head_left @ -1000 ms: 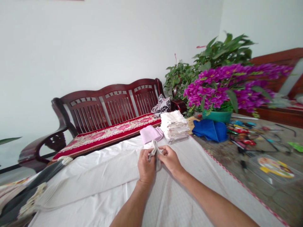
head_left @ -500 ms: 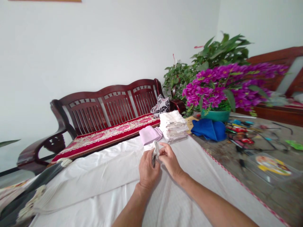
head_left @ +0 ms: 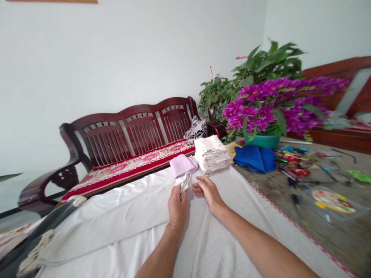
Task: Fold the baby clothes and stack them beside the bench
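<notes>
My left hand [head_left: 177,206] is closed around a small folded grey-white cloth [head_left: 186,182], whose layered edge sticks up above the thumb. Beside it to the right, my right hand [head_left: 209,195] is apart from the cloth, its fingers slightly curled and holding nothing. A long white ribbed scarf [head_left: 110,226] with tassels at its left end stretches across the white tablecloth [head_left: 220,239] up to my left hand. Whether the cloth in my hand is part of the scarf is hidden. Just beyond my hands lie a folded lilac cloth [head_left: 182,165] and a stack of folded white cloths [head_left: 211,154].
A wooden bench [head_left: 127,131] with a red runner stands behind. To the right are a blue cloth [head_left: 255,158], a teal pot [head_left: 263,141] of purple flowers, tangled cables and tools [head_left: 301,166], and a clear plastic box [head_left: 330,204]. Dark fabric [head_left: 37,227] lies at the left.
My right hand has let go of the small folded cloth and moved slightly right. The left hand keeps its hold, with the cloth tilted a little to the left.
</notes>
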A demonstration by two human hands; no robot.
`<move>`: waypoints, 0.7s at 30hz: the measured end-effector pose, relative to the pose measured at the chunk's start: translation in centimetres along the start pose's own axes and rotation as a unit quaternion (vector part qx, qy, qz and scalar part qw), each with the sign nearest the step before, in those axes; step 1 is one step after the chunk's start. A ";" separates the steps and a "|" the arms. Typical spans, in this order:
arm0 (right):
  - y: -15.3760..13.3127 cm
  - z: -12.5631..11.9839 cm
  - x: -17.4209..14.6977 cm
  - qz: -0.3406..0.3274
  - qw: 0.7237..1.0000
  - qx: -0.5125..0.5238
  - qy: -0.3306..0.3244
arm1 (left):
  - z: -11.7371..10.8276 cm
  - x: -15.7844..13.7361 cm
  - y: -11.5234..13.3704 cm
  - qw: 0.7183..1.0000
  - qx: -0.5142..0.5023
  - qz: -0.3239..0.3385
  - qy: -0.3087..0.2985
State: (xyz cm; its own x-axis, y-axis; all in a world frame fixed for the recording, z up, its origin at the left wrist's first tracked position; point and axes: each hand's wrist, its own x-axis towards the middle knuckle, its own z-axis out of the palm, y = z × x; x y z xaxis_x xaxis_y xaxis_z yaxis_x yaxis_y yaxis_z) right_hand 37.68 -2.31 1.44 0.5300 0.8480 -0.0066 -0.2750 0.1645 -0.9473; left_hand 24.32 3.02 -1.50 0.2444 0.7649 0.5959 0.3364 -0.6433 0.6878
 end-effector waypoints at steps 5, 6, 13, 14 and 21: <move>-0.2 0.1 0.2 0.002 0.998 0.012 -0.056 | -0.1 -0.2 0.6 0.999 0.016 0.029 -0.027; -0.4 0.0 0.3 0.004 0.998 0.010 -0.062 | -0.1 -0.3 0.8 0.998 0.025 0.037 -0.033; -0.2 -0.8 1.4 0.020 0.993 -0.089 -0.071 | 0.0 -0.7 2.5 0.985 0.097 0.073 -0.126; 0.1 -0.9 1.6 0.006 0.990 -0.126 -0.060 | -0.1 -0.8 2.8 0.981 0.100 0.078 -0.145; 0.8 -1.5 2.8 -0.065 0.932 -0.358 -0.007 | -1.2 0.2 3.2 0.970 0.061 0.023 -0.234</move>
State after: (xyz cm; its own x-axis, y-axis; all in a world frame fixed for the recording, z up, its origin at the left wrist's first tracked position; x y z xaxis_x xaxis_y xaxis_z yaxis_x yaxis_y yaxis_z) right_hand 40.17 -0.51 0.16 0.5102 0.8511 0.1235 0.3985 -0.1067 -0.9109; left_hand 24.31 1.11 1.30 0.6384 0.6846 0.3517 0.4135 -0.6905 0.5935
